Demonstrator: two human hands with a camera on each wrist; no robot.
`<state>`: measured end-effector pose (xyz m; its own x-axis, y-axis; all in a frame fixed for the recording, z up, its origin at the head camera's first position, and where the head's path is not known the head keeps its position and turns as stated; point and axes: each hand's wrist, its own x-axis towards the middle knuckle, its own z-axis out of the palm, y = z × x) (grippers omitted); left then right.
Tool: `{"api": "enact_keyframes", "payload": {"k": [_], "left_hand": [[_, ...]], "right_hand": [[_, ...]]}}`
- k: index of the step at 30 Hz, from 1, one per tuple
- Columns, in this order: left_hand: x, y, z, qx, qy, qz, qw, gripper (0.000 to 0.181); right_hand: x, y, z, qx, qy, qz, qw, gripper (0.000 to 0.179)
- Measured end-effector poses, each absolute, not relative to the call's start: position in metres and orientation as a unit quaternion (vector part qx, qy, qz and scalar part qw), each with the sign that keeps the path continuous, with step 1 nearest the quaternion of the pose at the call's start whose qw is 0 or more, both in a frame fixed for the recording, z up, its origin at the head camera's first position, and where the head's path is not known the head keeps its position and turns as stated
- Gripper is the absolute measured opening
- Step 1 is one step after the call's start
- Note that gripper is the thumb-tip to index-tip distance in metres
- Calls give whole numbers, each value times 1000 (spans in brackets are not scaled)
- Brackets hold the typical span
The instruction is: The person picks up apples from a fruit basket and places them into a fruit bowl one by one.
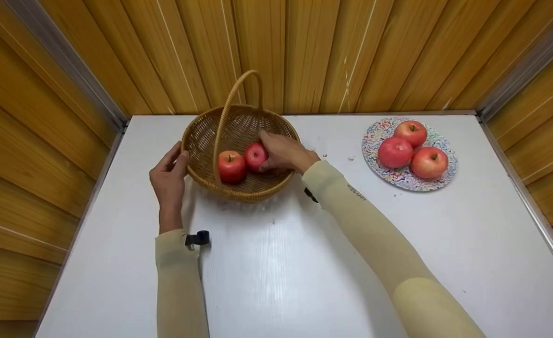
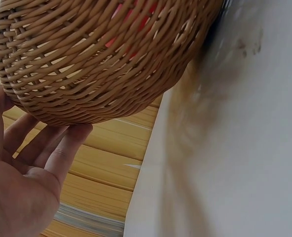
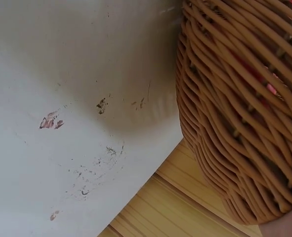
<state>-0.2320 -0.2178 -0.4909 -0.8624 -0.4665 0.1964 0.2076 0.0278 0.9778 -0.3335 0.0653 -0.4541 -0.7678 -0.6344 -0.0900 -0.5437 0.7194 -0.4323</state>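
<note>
A round wicker basket (image 1: 200, 176) with a tall arched handle stands on the white table. At its left rim is my left hand (image 1: 169, 183), pinching the rim with the thumb on top and the fingers against the outer weave. My right hand (image 1: 285, 151) reaches in over the right rim and grips a red apple (image 1: 255, 157). Against that one sits another red apple (image 1: 231, 169), low in the basket near the handle's front foot. In the right wrist view the basket wall (image 3: 234, 108) hides almost all of the hand.
To the right lies a patterned round plate (image 1: 374, 164) bearing three red apples (image 1: 429, 163). Wood-look panels (image 1: 304, 56) wall the table at the back and both sides. Small dark marks (image 3: 102, 105) dot the white tabletop (image 1: 267, 272) beside the basket.
</note>
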Motion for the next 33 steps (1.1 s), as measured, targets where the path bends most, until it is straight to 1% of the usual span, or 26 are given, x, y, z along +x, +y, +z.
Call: {"api": "enact_keyframes", "payload": {"k": [6, 12, 15, 18, 27, 33], "left_hand": [[-232, -218, -490, 99, -675, -691, 238, 38], [-232, -219, -492, 99, -675, -691, 239, 38], [-232, -219, -493, 101, -675, -691, 238, 38], [-232, -219, -493, 103, -676, -691, 235, 38], [-233, -220, -497, 98, -672, -691, 248, 35], [-232, -221, -498, 110, -672, -690, 246, 36]], "right_hand": [[-333, 67, -455, -357, 911, -181, 101, 80], [-334, 67, -455, -374, 903, -185, 106, 71], [-333, 68, -454, -378, 898, -197, 106, 71], [-333, 69, -454, -380, 892, -225, 99, 74], [-326, 74, -443, -350, 870, -345, 46, 78], [-318, 78, -440, -335, 851, -402, 37, 78]]}}
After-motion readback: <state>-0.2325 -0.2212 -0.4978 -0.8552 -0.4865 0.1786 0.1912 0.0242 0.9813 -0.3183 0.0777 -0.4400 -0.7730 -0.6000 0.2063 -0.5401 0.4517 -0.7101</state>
